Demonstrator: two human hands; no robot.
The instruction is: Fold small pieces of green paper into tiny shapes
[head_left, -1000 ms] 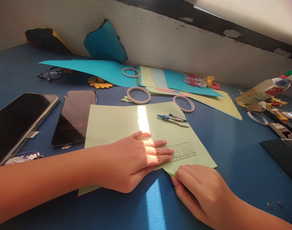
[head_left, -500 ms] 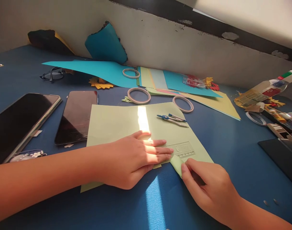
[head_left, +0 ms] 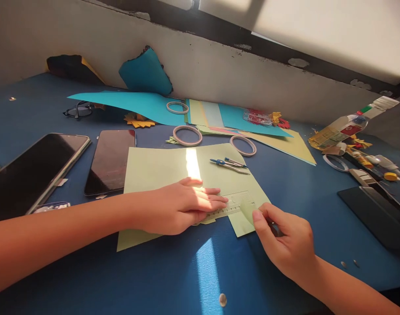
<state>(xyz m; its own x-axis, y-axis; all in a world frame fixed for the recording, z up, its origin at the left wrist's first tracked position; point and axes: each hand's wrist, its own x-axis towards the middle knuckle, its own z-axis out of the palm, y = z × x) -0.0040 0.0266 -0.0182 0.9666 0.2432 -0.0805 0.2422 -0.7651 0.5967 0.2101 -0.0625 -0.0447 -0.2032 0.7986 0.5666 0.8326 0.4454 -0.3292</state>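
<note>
My left hand (head_left: 183, 204) lies flat, fingers stretched out, pressing on a clear ruler (head_left: 232, 202) and the pale green sheet (head_left: 154, 168) beneath it. Beyond its fingertips, my right hand (head_left: 283, 232) pinches a curled strip of green paper (head_left: 248, 210) between thumb and fingers, at the sheet's near right corner. The strip is lifted over the ruler's right end. A blue and silver compass (head_left: 231, 165) rests on the sheet above the ruler. Small green paper edges show under my left hand.
Two phones (head_left: 111, 162) (head_left: 42, 168) lie left of the sheet. Behind it are tape rolls (head_left: 187, 136), blue paper (head_left: 121, 103) and glasses (head_left: 78, 111). A bottle (head_left: 340, 130) and a black case (head_left: 370, 214) are at the right.
The green strip has been pulled up and back over the ruler's right end, showing more of the sheet's corner. The camera view has shifted slightly.
</note>
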